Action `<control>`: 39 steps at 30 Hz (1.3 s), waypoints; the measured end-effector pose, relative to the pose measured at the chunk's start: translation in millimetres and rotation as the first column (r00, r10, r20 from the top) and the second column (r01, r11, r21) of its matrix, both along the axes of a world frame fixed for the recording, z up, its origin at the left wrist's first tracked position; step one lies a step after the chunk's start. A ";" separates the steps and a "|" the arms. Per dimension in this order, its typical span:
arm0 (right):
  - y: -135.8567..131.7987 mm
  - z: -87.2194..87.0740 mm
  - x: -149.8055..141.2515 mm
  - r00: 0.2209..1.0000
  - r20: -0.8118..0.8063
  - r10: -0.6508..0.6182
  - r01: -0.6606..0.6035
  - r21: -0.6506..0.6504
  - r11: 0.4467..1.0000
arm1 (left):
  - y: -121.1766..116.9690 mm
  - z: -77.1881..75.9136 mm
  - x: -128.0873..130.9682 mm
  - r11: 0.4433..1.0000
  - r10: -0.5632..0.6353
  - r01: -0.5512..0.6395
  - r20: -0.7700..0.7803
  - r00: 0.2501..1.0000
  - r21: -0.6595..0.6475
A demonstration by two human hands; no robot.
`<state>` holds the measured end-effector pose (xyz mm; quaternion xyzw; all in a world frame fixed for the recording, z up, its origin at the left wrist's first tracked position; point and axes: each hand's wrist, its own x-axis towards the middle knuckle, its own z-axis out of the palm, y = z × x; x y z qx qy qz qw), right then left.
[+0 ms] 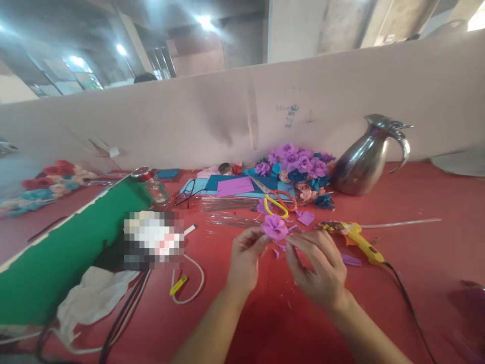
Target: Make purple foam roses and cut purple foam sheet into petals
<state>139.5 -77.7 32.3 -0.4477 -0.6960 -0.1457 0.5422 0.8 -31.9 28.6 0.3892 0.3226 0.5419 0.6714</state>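
A purple paper flower (275,227) is held up over the table, its petals facing me. My left hand (244,258) pinches it from the left between thumb and fingers. Just right of the bloom, my right hand (320,265) has its thumb and fingertips brought together; whatever lies between them is too small to make out. Behind the flower lie scissors (276,206) with yellow and orange handles. A purple paper piece (306,218) rests beside them. To the right of my right hand is a yellow glue gun (366,243) with a clear glue stick.
Finished paper flowers (299,161) are heaped at the back, near a steel jug (361,156). Coloured paper sheets (235,186), glasses (188,193) and a glass jar (154,189) stand or lie behind. A green divider (76,237), crumpled tissue (96,298) and cables (127,308) occupy the left.
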 end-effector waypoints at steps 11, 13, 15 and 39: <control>1.5 -3.5 -23.1 0.353 -0.924 0.149 -0.795 -0.212 0.569 | 2.6 -3.1 -5.1 0.981 -0.152 0.171 0.176 0.973 -0.096; 0.9 0.3 -21.8 0.279 -0.943 0.182 -0.823 -0.137 0.552 | 2.7 -4.9 -5.3 0.981 -0.150 0.164 0.133 0.980 -0.101; -1.0 4.7 -21.4 0.263 -0.951 0.163 -0.811 -0.126 0.571 | 2.7 -6.5 -5.0 0.983 -0.152 0.161 0.095 0.984 -0.092; -3.9 11.8 -24.9 0.177 -0.981 0.082 -0.804 -0.096 0.587 | 1.5 -10.4 -1.1 0.988 -0.155 0.155 0.004 0.988 0.002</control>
